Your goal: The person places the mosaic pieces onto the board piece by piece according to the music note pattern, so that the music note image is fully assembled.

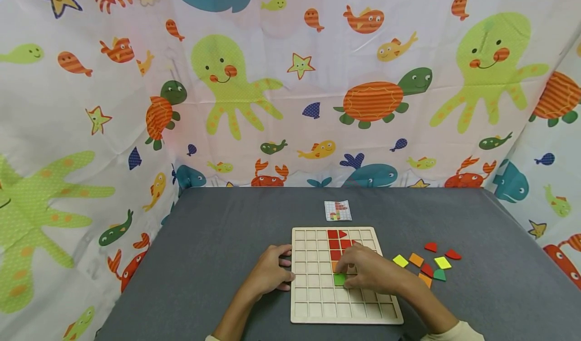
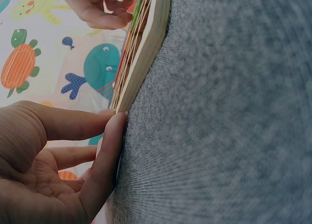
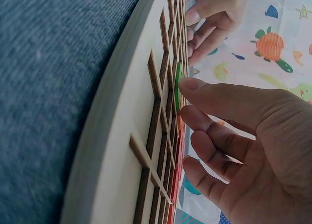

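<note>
A wooden grid board [image 1: 313, 295] lies flat on the grey table. My left hand [image 1: 269, 273] holds its left edge; in the left wrist view the thumb and a finger meet at the board's rim [image 2: 151, 44]. Over the middle of the grid is my right hand [image 1: 369, 270], thumb tip at a green tile [image 1: 339, 279] set in a cell. Its other fingers, loosely bent, are beside an orange tile [image 1: 334, 265] just above the green one. Several red tiles [image 1: 335, 255] fill cells farther up, partly hidden by the right hand.
Loose tiles lie right of the board, among them a yellow tile [image 1: 442, 263], an orange tile [image 1: 416, 259] and a dark green tile [image 1: 439, 274]. Behind the board is a small pattern card [image 1: 338, 211]. A sea-animal curtain [image 1: 290, 94] hangs beyond the table.
</note>
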`<action>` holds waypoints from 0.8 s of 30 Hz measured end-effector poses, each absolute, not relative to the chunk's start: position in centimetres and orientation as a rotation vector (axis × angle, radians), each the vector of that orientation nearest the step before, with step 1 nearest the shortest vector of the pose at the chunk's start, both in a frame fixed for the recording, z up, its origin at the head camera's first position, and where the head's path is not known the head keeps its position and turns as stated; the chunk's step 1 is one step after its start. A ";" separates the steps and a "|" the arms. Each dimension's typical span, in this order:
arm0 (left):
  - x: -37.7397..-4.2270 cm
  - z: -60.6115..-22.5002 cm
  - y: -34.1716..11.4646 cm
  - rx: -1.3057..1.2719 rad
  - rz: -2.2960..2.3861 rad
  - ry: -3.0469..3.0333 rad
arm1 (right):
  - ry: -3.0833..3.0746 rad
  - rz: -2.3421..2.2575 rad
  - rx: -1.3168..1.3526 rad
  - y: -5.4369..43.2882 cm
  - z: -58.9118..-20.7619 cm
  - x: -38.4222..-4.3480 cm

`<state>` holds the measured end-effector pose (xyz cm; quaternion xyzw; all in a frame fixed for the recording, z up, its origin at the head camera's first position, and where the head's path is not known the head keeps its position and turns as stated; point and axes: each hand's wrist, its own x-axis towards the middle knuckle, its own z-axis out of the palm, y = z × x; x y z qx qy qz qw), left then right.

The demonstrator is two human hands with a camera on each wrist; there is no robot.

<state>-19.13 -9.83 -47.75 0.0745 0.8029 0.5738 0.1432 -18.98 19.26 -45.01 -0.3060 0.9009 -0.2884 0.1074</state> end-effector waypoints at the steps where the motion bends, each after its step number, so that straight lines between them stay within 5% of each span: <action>1: -19.1 -47.8 -9.8 0.214 1.654 2.318 | 2.649 -0.854 -0.901 19.2 -45.0 -19.0; 24: -19.2 -47.9 -9.8 0.210 1.658 2.318 | 2.757 -1.004 -0.684 25.3 -45.3 -18.1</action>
